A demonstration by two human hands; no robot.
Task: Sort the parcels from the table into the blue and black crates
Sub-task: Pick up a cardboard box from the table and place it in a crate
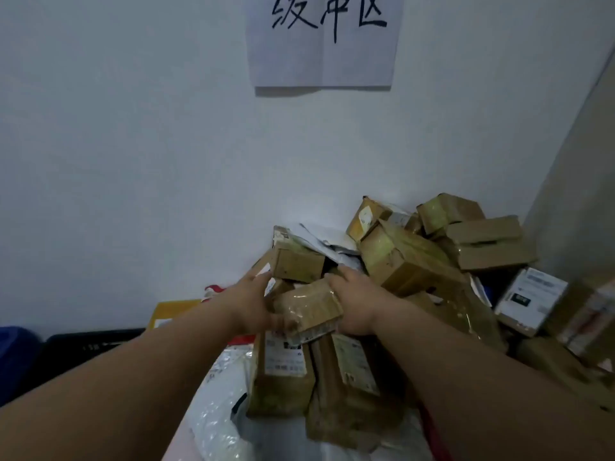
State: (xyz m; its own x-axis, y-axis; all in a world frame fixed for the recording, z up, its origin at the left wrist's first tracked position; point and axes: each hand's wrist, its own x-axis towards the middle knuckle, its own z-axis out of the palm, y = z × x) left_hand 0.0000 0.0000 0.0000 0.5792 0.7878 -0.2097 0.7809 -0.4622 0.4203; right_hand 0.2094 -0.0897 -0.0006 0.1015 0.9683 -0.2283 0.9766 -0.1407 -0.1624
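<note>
A small taped brown parcel sits atop the pile in the middle, gripped from both sides. My left hand holds its left end and my right hand wraps its right end. Under it lie two long brown parcels with white labels. A heap of cardboard boxes rises behind against the wall. The black crate stands low at the left, and a piece of the blue crate shows at the far left edge.
White plastic mailer bags lie at the front of the pile. A yellow parcel rests behind the black crate. A white-labelled box sits at the right. A paper sign hangs on the wall above.
</note>
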